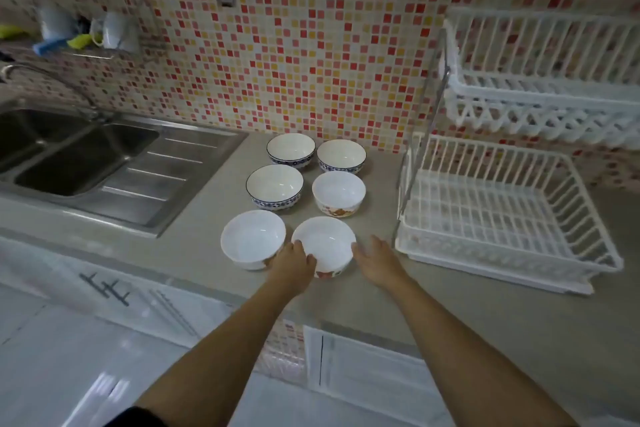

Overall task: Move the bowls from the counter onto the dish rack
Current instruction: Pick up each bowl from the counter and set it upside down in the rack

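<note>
Several bowls stand in two columns on the grey counter [346, 305]. The front right one is a white bowl [323, 244] with an orange pattern low on its side. My left hand [294, 262] clasps its left side, thumb against the wall. My right hand [375, 260] is just beside its right side, fingers apart, fingertips at the rim. A second white bowl [252, 239] sits to the left of it. Behind are a blue-rimmed bowl [274, 185], a patterned white bowl [338, 192] and two blue-patterned bowls [291, 148] [341, 154]. The white dish rack [502, 253] stands to the right, both tiers empty.
A steel double sink [69, 156] with a drainboard lies to the left, its tap [45, 76] arching over it. The rack's upper tier [540, 80] overhangs the lower basket. A mosaic tile wall closes off the back. Cabinet doors run below the counter edge.
</note>
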